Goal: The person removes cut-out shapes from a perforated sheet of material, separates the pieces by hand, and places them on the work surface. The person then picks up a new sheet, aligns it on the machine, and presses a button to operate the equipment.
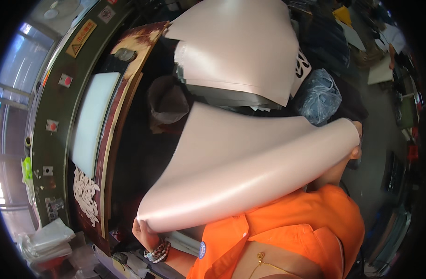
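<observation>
A large, smooth pale-pink sheet (250,172), like artificial leather, stretches across the front of my body and curls over along its near side. My left hand (146,234) is closed on its lower left corner, with a beaded bracelet at the wrist. At the far right end, my right hand (356,149) grips the other edge; most of that hand is behind the sheet. Beyond it lies a stack of similar pink sheets (241,46), its near edge showing darker layers underneath.
On the left stands a dark green machine (59,107) with red buttons. Beside it, a white board (95,123) and a pile of small pale cut pieces (86,195) rest on a worn wooden bed. A bluish plastic bag (319,95) sits right of the stack. Another person (393,39) is far right.
</observation>
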`<state>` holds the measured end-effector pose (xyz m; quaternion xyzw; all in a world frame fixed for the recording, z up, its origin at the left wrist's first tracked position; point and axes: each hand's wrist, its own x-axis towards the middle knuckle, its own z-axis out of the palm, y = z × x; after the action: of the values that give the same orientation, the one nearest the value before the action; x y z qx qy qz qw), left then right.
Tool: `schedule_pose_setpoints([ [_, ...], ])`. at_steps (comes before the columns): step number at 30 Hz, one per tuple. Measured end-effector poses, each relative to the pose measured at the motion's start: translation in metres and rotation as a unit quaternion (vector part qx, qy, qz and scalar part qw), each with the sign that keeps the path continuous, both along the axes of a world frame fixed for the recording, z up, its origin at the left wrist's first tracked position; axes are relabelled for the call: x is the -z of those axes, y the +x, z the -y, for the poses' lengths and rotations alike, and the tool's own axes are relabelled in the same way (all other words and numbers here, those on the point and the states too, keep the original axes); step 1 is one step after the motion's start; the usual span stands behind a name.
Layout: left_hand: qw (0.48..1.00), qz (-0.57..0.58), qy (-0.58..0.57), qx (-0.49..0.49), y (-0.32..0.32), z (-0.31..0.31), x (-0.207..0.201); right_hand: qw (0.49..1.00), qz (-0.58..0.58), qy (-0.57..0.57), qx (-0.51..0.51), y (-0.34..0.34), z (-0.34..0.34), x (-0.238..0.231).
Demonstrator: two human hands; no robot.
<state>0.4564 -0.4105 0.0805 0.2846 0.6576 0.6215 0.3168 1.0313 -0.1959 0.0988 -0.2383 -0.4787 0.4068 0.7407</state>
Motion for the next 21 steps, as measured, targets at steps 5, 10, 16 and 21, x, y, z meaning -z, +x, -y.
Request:
schedule_pose_setpoints([
  [5,0.996,-0.04,0.029,-0.078,-0.023,0.029,-0.019,0.988,0.121,-0.063,-0.071,-0.081,-0.042,-0.013],
  [10,0.979,-0.072,-0.002,-0.189,-0.059,0.04,-0.037,0.932,0.315,-0.108,-0.145,-0.202,-0.141,-0.029],
  [16,0.934,-0.111,0.126,-0.316,-0.13,0.008,-0.085,0.956,0.239,0.083,-0.151,-0.355,-0.25,-0.076],
  [21,0.837,-0.289,0.082,-0.458,-0.167,-0.024,-0.109,0.915,-0.131,0.349,-0.154,-0.427,-0.315,-0.127],
])
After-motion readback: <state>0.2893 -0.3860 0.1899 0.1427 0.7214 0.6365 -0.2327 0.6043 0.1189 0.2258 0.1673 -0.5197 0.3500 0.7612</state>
